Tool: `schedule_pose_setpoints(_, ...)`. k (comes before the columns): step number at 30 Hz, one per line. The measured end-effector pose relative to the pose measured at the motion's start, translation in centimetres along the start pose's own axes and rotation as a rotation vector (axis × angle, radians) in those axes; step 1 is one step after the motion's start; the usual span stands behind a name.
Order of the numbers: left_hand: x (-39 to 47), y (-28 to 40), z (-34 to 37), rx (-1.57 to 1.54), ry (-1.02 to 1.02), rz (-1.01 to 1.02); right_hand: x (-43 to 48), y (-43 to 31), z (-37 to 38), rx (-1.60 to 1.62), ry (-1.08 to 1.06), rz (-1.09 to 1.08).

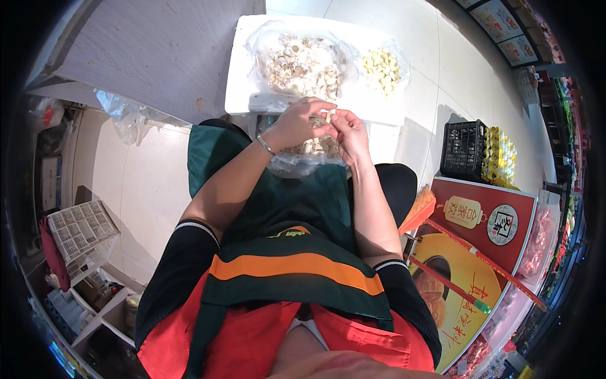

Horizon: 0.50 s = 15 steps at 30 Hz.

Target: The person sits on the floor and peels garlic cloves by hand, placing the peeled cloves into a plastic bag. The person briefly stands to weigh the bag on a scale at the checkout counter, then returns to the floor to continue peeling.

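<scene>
A pale garlic clove is pinched at the fingertips where my two hands meet. My left hand, with a bracelet at the wrist, reaches in from the left; my right hand closes on the clove from the other side. Below them, a clear plastic bag with garlic skins or pieces sits between my knees, partly covered by the hands. On a white foam slab or box ahead lie a clear bag of unpeeled garlic and, to its right, peeled cloves on clear plastic.
A grey board panel stands at the upper left, with plastic bags beneath. A white plastic basket is at left. On the right are a black crate, egg trays, an orange broom and printed display panels.
</scene>
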State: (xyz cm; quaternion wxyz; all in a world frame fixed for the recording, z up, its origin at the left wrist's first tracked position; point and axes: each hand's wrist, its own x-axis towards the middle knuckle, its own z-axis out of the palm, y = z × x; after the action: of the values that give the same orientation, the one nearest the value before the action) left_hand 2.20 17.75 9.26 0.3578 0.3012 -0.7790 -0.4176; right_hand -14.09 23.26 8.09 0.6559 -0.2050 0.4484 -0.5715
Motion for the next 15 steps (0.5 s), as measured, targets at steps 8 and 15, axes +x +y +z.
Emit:
schedule_pose_setpoints(8, 0.2, -1.1, 0.6, 0.027, 0.073, 0.157, -0.3, -0.1, 0.2, 0.036, 0.014, -0.026)
schedule_pose_setpoints(15, 0.3, -1.3, 0.6, 0.095, 0.065, 0.216, -0.3, -0.2, 0.3, -0.019, -0.013, -0.034)
